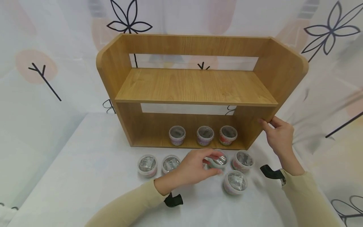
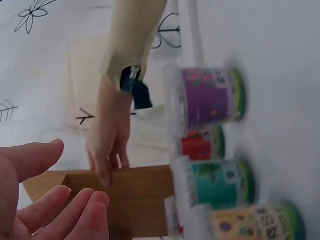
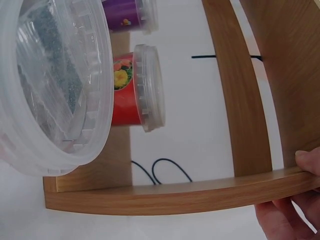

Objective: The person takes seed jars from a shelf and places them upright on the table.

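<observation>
My right hand (image 1: 279, 134) grips the edge of the right side panel of a two-tier wooden shelf (image 1: 195, 86), with its thumb on the inner face and fingers outside. My left hand (image 1: 190, 168) hovers over small lidded tubs in front of the shelf, holding nothing. Its thumb and bent fingers stand apart. Nearest its fingertips is a tub (image 1: 220, 160) with a clear lid; another behind the hand is mostly hidden. In the left wrist view, a purple tub (image 2: 207, 97), a red tub (image 2: 202, 145), a teal tub (image 2: 220, 182) and a yellowish tub (image 2: 255, 225) show their labels.
On the lower tier stand two purple-labelled tubs (image 1: 177, 136) and a red-labelled tub (image 1: 227, 136). More tubs sit on the white table (image 1: 93, 176), including one at the left (image 1: 147, 165) and one nearest the front (image 1: 235, 183). A patterned cloth hangs behind.
</observation>
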Motion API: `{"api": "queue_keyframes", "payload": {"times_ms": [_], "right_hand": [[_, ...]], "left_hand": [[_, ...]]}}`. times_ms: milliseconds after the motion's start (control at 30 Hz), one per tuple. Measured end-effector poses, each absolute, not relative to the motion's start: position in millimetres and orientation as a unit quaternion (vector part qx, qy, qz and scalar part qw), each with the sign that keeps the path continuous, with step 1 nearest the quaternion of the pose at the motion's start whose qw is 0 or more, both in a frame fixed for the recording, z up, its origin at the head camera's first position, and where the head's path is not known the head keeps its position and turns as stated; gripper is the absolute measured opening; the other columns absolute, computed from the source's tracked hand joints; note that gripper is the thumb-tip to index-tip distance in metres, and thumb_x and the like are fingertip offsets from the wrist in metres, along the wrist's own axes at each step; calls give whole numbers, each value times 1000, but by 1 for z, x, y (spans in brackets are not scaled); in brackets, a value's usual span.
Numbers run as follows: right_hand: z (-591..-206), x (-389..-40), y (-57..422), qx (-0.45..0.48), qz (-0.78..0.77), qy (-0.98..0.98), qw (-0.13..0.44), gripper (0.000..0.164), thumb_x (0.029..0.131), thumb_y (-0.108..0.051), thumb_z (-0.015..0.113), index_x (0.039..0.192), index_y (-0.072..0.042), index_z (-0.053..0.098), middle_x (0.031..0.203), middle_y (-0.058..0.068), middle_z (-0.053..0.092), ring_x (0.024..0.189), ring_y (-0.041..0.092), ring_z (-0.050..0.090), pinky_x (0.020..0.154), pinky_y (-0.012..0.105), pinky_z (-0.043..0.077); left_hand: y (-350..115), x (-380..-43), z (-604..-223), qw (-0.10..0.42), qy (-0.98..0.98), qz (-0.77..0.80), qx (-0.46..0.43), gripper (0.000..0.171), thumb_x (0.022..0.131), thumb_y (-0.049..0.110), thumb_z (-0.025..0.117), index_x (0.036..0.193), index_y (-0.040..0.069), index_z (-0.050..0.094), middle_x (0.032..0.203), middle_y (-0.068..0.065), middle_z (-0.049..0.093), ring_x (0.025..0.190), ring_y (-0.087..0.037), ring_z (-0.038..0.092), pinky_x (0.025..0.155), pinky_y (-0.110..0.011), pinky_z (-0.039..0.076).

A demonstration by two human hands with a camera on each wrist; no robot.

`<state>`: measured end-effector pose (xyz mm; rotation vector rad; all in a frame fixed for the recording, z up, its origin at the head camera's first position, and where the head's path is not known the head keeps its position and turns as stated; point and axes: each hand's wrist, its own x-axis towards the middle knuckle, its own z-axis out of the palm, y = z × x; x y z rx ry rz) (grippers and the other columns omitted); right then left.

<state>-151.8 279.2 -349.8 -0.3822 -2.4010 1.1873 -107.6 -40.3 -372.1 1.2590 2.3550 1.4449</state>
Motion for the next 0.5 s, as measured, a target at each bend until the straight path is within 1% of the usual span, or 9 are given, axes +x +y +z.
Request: {"api": "queue_keyframes", "payload": {"times_ms": [200,233,333,433,500], "right_hand": [[-350,-152,280,-138,421,-867,226,52,96,-41,64,134,-6,62,133,14,61,131,31,52,101,56,45],[-350,-152,280,-138,421,-867,226,52,96,-42,64,134,-6,63,133,14,62,131,30,52,101,56,45],[-350,-152,279,-138,422,-866,229,51,96,-40,64,134,-6,63,132,14,62,130,31,53,101,56,45],[-350,-152,279,-136,425,-866,228,51,96,-39,64,134,-5,63,132,14,62,130,31,53,102,56,45],[-350,-152,278,-135,426,-865,228,50,96,-39,64,134,-5,63,132,15,62,130,32,52,102,56,45]], "left_hand": [[-59,-119,-356,51,768,513,380,43,86,17,79,127,12,65,123,4,68,112,-8,62,87,-20,53],[-63,-121,-354,54,766,520,375,43,87,16,79,127,12,64,123,4,67,112,-7,61,88,-21,53],[-74,-129,-344,60,763,533,361,42,88,13,77,128,12,64,124,4,66,113,-11,61,91,-27,53],[-84,-139,-338,51,771,532,347,42,88,12,77,128,10,64,123,3,66,113,-14,61,92,-33,54],[-90,-146,-334,39,778,527,340,41,88,12,77,126,9,64,122,1,67,112,-15,62,91,-33,54]]}}
